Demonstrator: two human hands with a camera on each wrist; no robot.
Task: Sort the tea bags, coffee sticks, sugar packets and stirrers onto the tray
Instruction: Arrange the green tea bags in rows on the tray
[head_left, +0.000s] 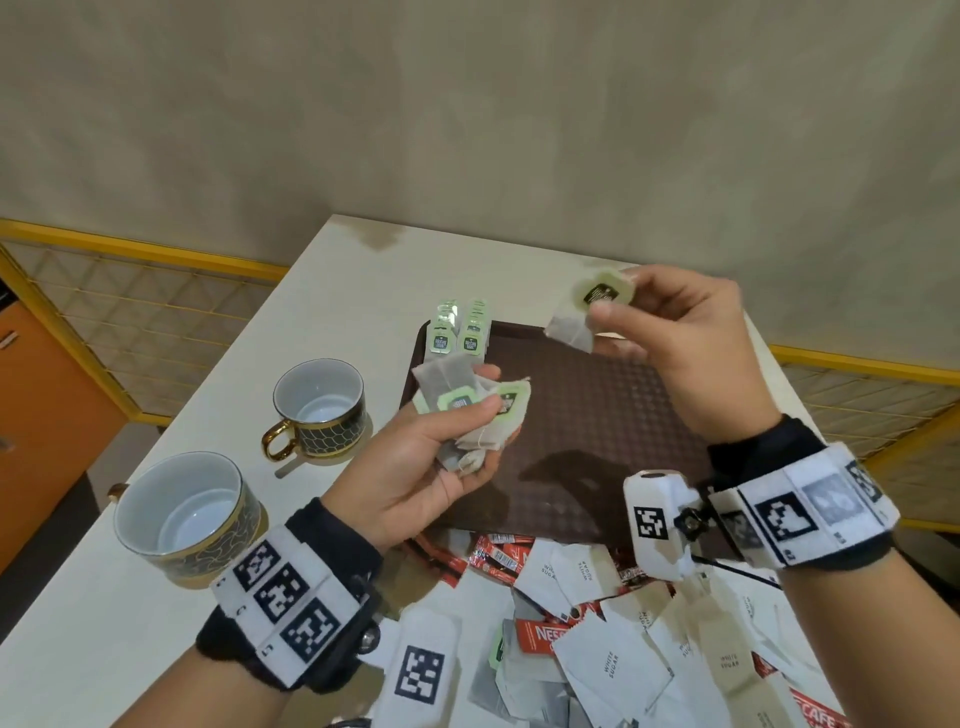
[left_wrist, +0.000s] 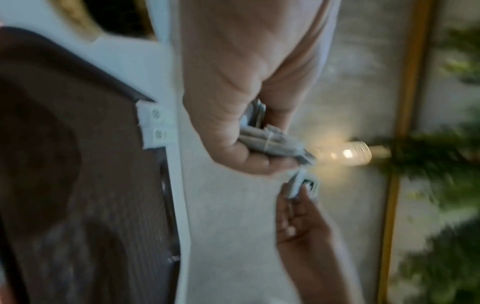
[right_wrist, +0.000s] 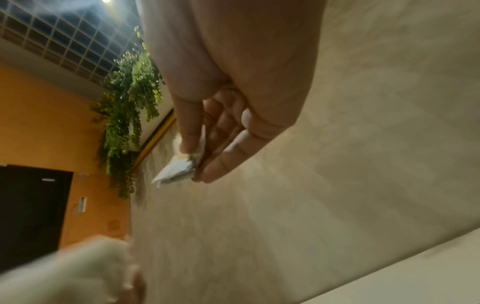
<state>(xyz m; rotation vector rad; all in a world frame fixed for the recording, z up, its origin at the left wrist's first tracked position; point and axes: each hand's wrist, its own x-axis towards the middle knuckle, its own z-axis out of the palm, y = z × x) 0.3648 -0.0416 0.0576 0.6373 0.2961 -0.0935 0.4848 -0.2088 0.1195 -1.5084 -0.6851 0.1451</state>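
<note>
A dark brown tray (head_left: 587, 410) lies on the white table (head_left: 72, 639). At the tray's far left corner several green-tagged tea bags (head_left: 460, 332) lie in two rows. My left hand (head_left: 441, 441) grips a bunch of tea bags (head_left: 467, 405) above the tray's left side; the left wrist view shows the same bunch (left_wrist: 270, 142). My right hand (head_left: 670, 332) pinches a single tea bag (head_left: 589, 312) by its tag, raised over the tray's far edge, also seen in the right wrist view as a tea bag (right_wrist: 179, 168). No stirrers show.
A heap of white sugar packets (head_left: 613, 665) and red coffee sticks (head_left: 498, 558) covers the table's near side. Two empty cups, one nearer (head_left: 187, 514) and one farther (head_left: 319, 402), stand left of the tray. Yellow-framed mesh panels (head_left: 130, 301) flank the table.
</note>
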